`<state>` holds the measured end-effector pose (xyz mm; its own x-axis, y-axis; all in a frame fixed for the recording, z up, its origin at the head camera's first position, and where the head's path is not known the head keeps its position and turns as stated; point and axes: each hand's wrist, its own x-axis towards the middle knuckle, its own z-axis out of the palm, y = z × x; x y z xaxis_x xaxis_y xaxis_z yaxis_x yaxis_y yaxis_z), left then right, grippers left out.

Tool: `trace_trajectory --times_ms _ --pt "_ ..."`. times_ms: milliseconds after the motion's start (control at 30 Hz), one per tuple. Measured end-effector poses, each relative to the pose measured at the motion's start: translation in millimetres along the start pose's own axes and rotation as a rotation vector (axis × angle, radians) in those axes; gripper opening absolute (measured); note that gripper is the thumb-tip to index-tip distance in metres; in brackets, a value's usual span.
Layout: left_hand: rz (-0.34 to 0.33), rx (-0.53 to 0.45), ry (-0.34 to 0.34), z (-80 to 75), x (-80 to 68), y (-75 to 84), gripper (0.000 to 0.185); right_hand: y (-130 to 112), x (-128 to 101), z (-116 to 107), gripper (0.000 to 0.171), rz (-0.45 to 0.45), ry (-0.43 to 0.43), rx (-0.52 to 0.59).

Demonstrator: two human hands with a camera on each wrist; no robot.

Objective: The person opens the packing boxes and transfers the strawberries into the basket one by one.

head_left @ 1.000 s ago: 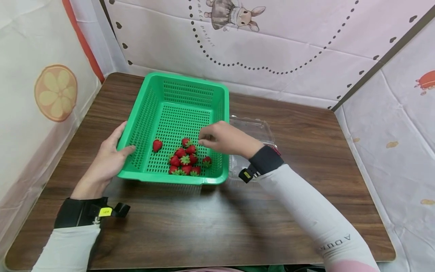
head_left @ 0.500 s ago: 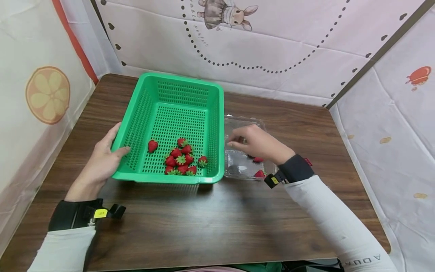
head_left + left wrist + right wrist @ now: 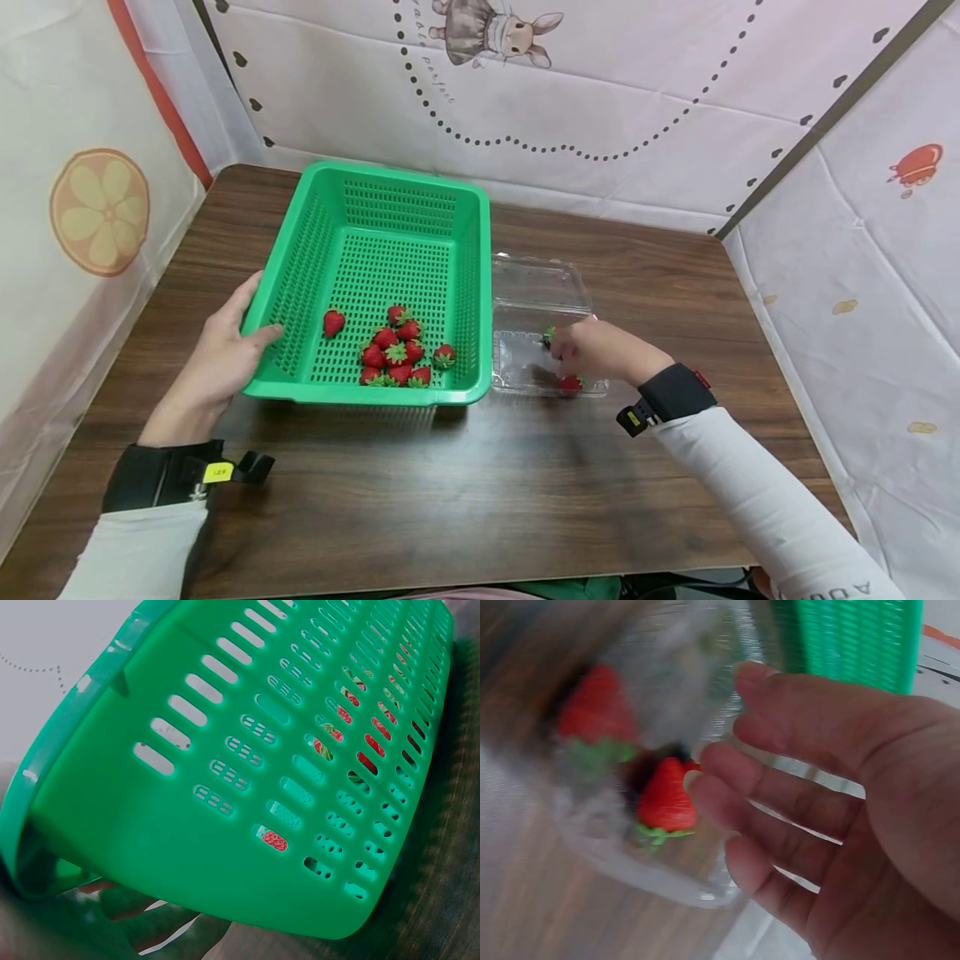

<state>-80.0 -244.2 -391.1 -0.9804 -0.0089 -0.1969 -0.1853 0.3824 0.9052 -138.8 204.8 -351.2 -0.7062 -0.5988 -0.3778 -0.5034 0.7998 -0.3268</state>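
Observation:
My left hand (image 3: 213,354) grips the left rim of a green plastic basket (image 3: 484,275), thumb over the rim and fingers outside. In the left wrist view the slotted basket wall (image 3: 172,862) fills much of the picture, red showing through its holes. Several strawberries (image 3: 396,354) lie clustered at the basket's near end, with one strawberry (image 3: 333,323) apart to the left. My right hand (image 3: 603,350) is over a clear plastic clamshell box (image 3: 517,367). In the right wrist view its loosely bent fingers hold nothing, fingertips close to a strawberry (image 3: 667,796); another strawberry (image 3: 598,705) lies beyond.
The clamshell's lid (image 3: 540,283) lies folded back, beside the basket's right wall. Brown wooden table (image 3: 375,500) extends in front of both. Printed cloth walls (image 3: 637,75) rise at the back and sides.
My right hand has moved right, from over the basket to over the clamshell box. My left hand keeps its grip on the rim. The head view has shifted slightly.

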Motion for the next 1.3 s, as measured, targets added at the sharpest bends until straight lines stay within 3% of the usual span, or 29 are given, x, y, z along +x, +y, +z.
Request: trace_trajectory --times_ms 267,400,667,1000,1300 --pt "0.003 0.011 0.003 -1.1 0.7 -1.8 0.068 3 1 14 0.029 0.068 -0.061 -0.114" --pt "0.007 0.015 0.007 -1.3 1.0 -1.8 0.068 3 3 19 0.024 0.081 -0.055 -0.156" --pt "0.013 0.023 0.002 -0.2 2.2 -3.1 0.068 4 5 22 0.025 0.073 -0.075 -0.154" --pt "0.011 0.015 -0.006 -0.3 1.8 -1.3 0.068 4 6 17 0.013 -0.047 0.073 -0.207" --pt "0.01 0.019 -0.002 0.1 2.1 -1.6 0.068 -19 10 -4 0.014 -0.096 0.125 -0.114"
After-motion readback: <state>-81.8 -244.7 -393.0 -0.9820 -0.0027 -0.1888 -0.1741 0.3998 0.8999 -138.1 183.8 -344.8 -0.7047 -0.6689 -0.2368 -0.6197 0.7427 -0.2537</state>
